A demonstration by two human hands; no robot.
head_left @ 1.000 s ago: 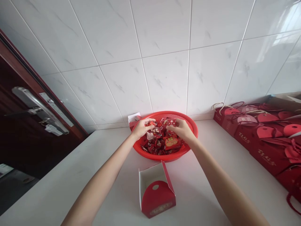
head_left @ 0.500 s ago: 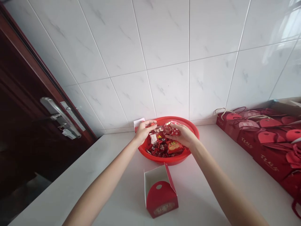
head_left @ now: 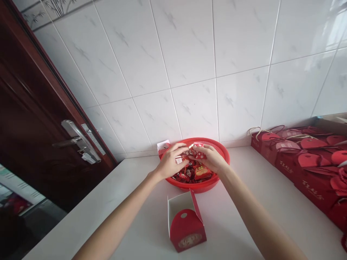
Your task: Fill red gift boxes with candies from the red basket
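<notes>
A red plastic basket (head_left: 223, 151) holds several wrapped sweets (head_left: 187, 173), mostly dark red. Over its left side is my left hand (head_left: 171, 161), thumb and fingers apart, with sweets showing in the gap. My right hand (head_left: 211, 159) reaches over the right side, its fingers closed on a red packet with white dots (head_left: 198, 151). Between the hands the fingertips come close together. A red-and-gold packet (head_left: 202, 172) lies among the sweets below my right hand. In front of the basket stands a red gift box (head_left: 187, 229), its top unfolded and its pale inside showing.
Several red gift boxes (head_left: 306, 180) with cord handles are packed together on the right of the white table (head_left: 127, 202). Behind the basket, at its left, stands a white and red card piece (head_left: 163, 146). A dark red door (head_left: 51, 119) is at the left, beside the tiled wall (head_left: 189, 72).
My left hand has moved right and inward over the sweets, its thumb now lower. The right hand still holds the dotted packet, now nearer the left fingers. The view has shifted slightly.
</notes>
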